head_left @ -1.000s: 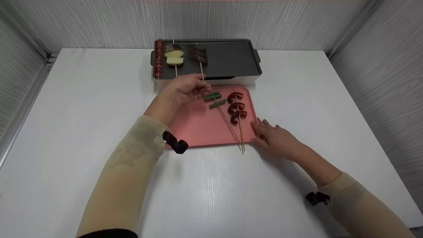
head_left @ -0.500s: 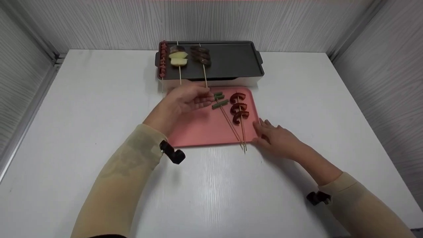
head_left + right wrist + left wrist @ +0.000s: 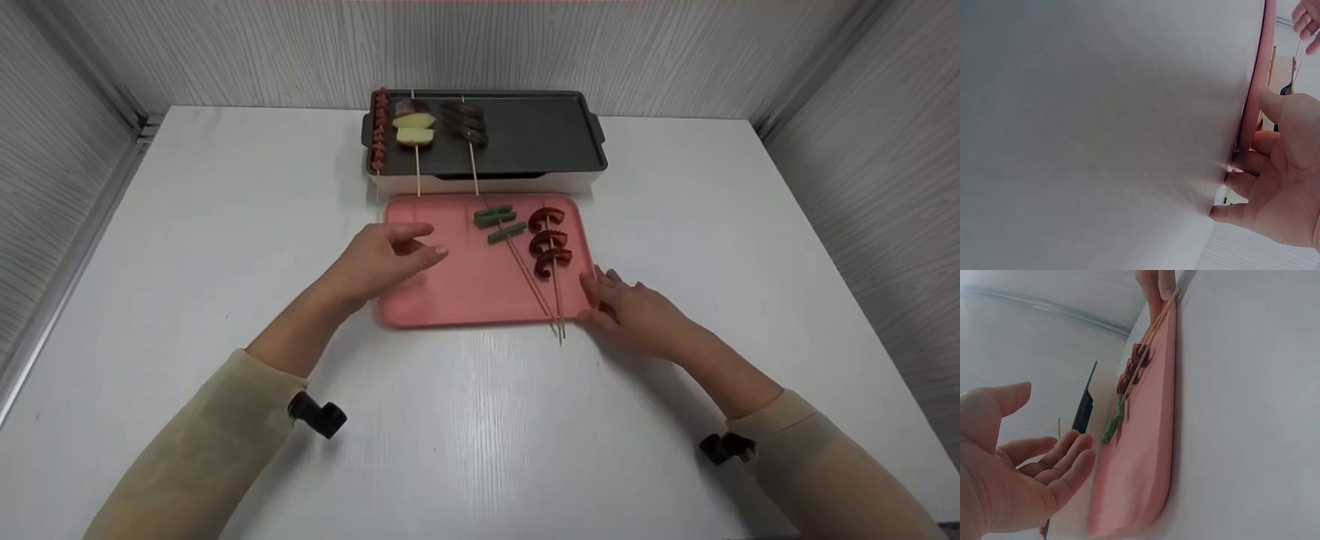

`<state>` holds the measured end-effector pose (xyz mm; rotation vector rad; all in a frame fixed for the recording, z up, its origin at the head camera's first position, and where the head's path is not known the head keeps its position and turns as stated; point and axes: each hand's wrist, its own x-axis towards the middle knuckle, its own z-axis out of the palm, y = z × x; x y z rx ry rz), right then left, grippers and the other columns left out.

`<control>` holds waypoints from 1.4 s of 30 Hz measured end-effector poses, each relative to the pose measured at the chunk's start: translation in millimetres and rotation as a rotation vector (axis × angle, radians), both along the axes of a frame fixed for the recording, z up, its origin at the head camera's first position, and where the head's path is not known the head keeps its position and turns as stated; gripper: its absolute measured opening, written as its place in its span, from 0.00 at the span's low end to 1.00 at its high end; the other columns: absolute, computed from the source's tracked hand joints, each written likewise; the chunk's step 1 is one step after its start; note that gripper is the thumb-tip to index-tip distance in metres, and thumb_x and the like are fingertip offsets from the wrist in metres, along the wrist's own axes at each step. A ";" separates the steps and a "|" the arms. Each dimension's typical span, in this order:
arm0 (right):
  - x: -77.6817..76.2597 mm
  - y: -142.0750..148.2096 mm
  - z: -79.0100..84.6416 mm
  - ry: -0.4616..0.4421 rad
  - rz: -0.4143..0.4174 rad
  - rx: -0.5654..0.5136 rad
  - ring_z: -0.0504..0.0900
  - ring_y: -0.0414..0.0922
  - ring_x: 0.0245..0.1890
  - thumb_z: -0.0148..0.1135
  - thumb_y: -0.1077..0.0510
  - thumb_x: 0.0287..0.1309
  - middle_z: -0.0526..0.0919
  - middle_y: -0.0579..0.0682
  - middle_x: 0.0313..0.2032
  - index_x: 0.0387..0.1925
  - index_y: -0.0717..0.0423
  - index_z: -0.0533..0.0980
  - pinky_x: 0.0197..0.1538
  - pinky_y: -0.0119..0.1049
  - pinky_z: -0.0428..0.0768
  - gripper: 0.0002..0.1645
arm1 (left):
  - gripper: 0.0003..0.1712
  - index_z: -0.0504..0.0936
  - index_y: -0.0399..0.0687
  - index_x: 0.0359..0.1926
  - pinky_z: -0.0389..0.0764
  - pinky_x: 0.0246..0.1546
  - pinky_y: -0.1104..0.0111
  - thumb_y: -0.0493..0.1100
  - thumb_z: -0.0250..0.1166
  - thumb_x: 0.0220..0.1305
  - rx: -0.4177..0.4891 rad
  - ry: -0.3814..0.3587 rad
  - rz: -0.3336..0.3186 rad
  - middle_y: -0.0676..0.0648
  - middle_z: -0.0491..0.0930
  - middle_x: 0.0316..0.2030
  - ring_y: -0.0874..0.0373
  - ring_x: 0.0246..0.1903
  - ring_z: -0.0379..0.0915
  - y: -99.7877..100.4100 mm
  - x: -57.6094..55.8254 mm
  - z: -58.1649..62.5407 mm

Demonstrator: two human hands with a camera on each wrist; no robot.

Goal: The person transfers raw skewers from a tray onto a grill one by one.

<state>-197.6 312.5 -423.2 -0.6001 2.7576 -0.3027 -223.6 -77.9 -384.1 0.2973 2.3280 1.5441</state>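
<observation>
My left hand [image 3: 386,259] hovers over the left part of the pink tray [image 3: 457,300], its fingers relaxed and holding nothing. At the tray's front right corner, my right hand [image 3: 637,315] grips the rim between thumb and forefinger; its other fingers rest on the table. Toward the tray's right side lie skewered green vegetable pieces [image 3: 495,217] and a reddish-brown octopus-like skewer [image 3: 551,244], their stick ends crossing over the front rim. On the black griddle [image 3: 540,135] lie a red skewer [image 3: 380,131], a skewer with pale yellow slices [image 3: 415,127] and a dark brown skewer [image 3: 464,124].
Directly behind the tray stands the griddle's white base [image 3: 577,182]. Several stick ends jut out over its front edge. A white table [image 3: 465,420] extends around everything, with grey wood-grain panels [image 3: 480,45] at the back and sides.
My left hand has let go of the dark brown skewer, which now rests on the griddle, and has drawn back to the left and nearer. The right hand stays at the tray corner.
</observation>
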 end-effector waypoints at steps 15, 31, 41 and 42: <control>-0.5 -4.2 -4.6 0.008 0.032 0.015 0.56 0.63 0.80 0.52 0.43 0.82 0.57 0.63 0.80 0.83 0.58 0.54 0.75 0.69 0.59 0.42 | 0.67 0.57 0.37 0.83 0.67 0.70 0.35 0.84 0.58 0.62 -0.812 0.373 -0.136 0.20 0.55 0.76 0.22 0.74 0.55 -34.6 28.9 -37.2; 2.5 -6.3 -3.5 0.002 0.015 -0.030 0.56 0.62 0.80 0.52 0.39 0.81 0.57 0.62 0.80 0.83 0.56 0.55 0.76 0.69 0.58 0.43 | 0.72 0.51 0.42 0.85 0.56 0.75 0.33 0.90 0.49 0.58 -0.932 0.334 -0.224 0.20 0.48 0.78 0.20 0.77 0.45 -38.3 21.4 -54.0; -0.4 3.0 -1.0 -0.018 -0.007 -0.045 0.55 0.62 0.81 0.53 0.39 0.81 0.56 0.61 0.80 0.83 0.55 0.56 0.77 0.68 0.57 0.42 | 0.71 0.50 0.44 0.85 0.56 0.74 0.32 0.90 0.45 0.60 -0.980 0.317 -0.272 0.19 0.48 0.78 0.19 0.76 0.45 -28.3 12.2 -51.3; -1.0 3.5 -1.8 -0.021 -0.012 -0.055 0.55 0.62 0.81 0.53 0.38 0.80 0.56 0.61 0.80 0.83 0.55 0.57 0.77 0.68 0.57 0.43 | 0.70 0.50 0.44 0.85 0.56 0.74 0.32 0.90 0.45 0.60 -0.979 0.317 -0.271 0.19 0.48 0.78 0.19 0.76 0.45 -28.1 11.6 -51.6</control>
